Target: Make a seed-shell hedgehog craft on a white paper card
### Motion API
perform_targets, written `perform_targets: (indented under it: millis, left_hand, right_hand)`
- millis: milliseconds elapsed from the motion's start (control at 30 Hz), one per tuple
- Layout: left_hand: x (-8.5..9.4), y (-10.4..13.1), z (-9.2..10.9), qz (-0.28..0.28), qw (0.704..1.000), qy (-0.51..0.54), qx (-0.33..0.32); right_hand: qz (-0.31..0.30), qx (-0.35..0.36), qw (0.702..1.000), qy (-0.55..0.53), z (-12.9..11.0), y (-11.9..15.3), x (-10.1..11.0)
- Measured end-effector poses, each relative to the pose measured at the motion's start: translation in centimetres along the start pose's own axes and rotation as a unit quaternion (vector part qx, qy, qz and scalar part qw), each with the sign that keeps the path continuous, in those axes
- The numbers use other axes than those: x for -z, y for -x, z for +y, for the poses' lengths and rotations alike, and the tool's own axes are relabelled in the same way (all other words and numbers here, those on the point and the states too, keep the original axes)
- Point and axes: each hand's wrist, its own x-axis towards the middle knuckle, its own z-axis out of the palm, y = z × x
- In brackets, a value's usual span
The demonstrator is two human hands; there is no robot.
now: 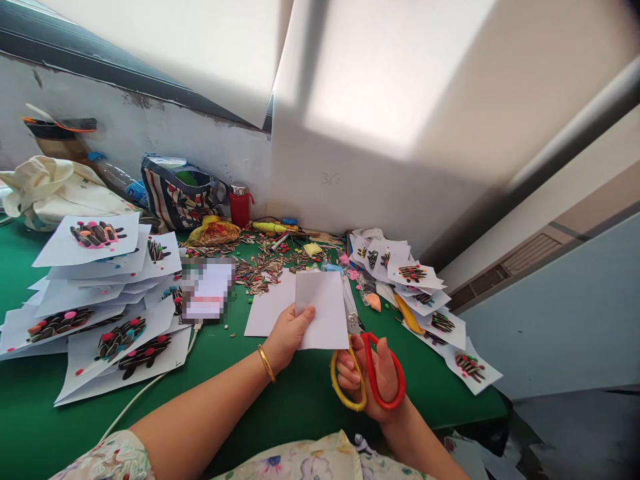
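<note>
My left hand pinches a blank white sheet of paper between thumb and fingers, held up over the table. In my right hand is a pair of scissors with one yellow and one red handle loop. The blades point away from me, beside the right edge of the sheet and partly hidden by it. Behind the held sheet, more white paper lies flat on the green table.
Stacked cards decorated with sunflower seeds fill the left, more cards the right. A phone with a cable lies left of my hands. Loose seeds, a red bottle, a striped bag and a yellow plastic bag are farther back.
</note>
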Motion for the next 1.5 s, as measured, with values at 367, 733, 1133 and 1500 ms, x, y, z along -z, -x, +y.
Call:
perform_targets:
  millis: [367, 733, 1133, 1500]
  left_hand:
    - [-0.1, 0.0, 0.0, -0.001, 1.0, -0.002, 0.005]
    - [0.6, -0.5, 0.1, 0.03, 1.0, 0.004, 0.002]
    - [1.1, -1.3, 0.0, 0.057, 0.998, 0.032, -0.022]
    - [1.1, -0.9, 0.3, 0.054, 0.997, -0.044, -0.044]
  right_hand:
    - [0.006, 0.004, 1.0, -0.027, 0.3, 0.1, 0.5]
    - [0.231, 0.065, 0.895, 0.377, -5.4, 1.9, 4.1]
    - [0.266, -0.131, 0.313, 0.902, -12.1, 7.6, 10.3]
    - [0.095, 0.06, 0.733, 0.671, -6.7, -5.5, 1.4]
